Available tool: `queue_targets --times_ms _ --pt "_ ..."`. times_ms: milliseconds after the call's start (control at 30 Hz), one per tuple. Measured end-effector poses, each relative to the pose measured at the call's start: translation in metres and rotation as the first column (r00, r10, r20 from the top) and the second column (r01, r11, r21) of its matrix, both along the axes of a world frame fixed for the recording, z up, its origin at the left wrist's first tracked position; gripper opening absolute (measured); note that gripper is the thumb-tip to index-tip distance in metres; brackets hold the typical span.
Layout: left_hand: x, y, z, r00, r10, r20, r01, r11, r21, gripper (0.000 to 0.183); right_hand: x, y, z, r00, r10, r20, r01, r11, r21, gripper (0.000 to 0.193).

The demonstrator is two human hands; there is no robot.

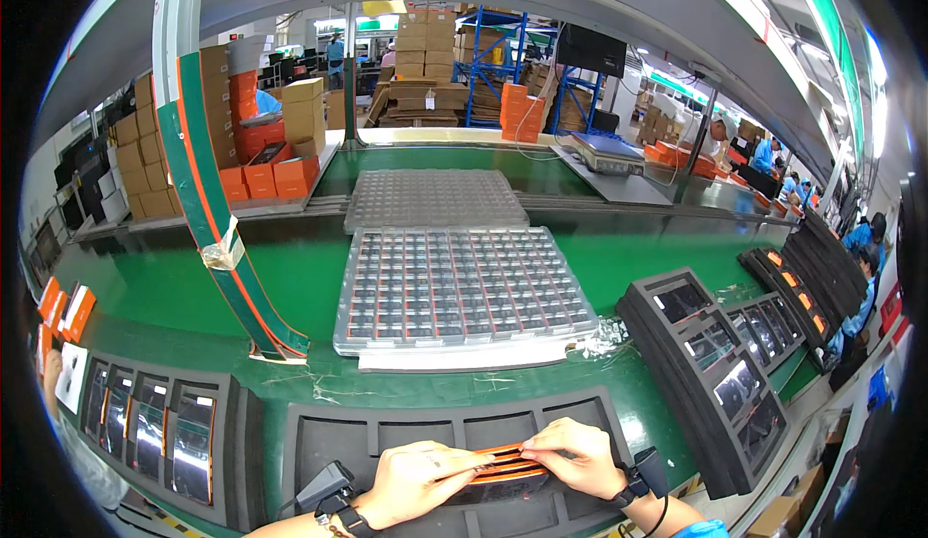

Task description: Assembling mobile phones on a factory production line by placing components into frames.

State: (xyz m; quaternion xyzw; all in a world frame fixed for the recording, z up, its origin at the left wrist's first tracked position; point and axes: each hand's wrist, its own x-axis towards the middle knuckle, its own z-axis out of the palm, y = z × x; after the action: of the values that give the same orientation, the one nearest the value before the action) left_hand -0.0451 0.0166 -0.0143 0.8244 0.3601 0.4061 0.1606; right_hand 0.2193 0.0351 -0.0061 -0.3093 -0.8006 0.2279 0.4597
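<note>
Both my hands are closed on a small stack of thin dark slabs with orange edges (505, 485). My left hand (425, 475) pinches it from the left side, thumb and fingers together. On the other side, my right hand (575, 453) grips its upper right edge between thumb and fingertips. Directly beneath lies a black foam tray (329, 434) with several shallow rectangular pockets. Part of the tray is hidden by my hands and wrists. I cannot make out the exact kind of the slabs.
Ahead stands a clear plastic tray (464, 287) with many small cells, another (435, 198) behind it. Foam trays of glossy dark panels flank me, left (232, 441) and right (652, 320). A green post (208, 180) rises at left. Another person's hand (53, 374) shows far left.
</note>
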Motion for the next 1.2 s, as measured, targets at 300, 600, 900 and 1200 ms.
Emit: queue_targets --times_ms 300,600,900,1200 --pt "0.001 0.002 -0.003 1.000 0.004 0.009 -0.004 1.000 -0.005 0.022 0.014 -0.005 -0.002 0.948 -0.070 0.310 0.030 0.991 0.132 0.026" --pt "0.000 0.000 -0.001 1.000 0.006 0.022 -0.006 1.000 -0.013 0.022 0.004 -0.008 0.016 0.946 -0.101 0.308 0.041 0.980 0.194 0.036" --pt "0.002 -0.004 -0.001 0.999 0.008 0.040 -0.010 0.999 0.050 0.024 -0.029 -0.009 0.024 0.995 0.096 0.015 -0.097 0.994 0.057 0.011" --pt "0.002 0.001 -0.006 1.000 0.014 0.020 -0.014 1.000 -0.007 0.023 0.000 -0.021 0.007 0.989 -0.147 0.035 0.151 0.976 -0.156 0.016"
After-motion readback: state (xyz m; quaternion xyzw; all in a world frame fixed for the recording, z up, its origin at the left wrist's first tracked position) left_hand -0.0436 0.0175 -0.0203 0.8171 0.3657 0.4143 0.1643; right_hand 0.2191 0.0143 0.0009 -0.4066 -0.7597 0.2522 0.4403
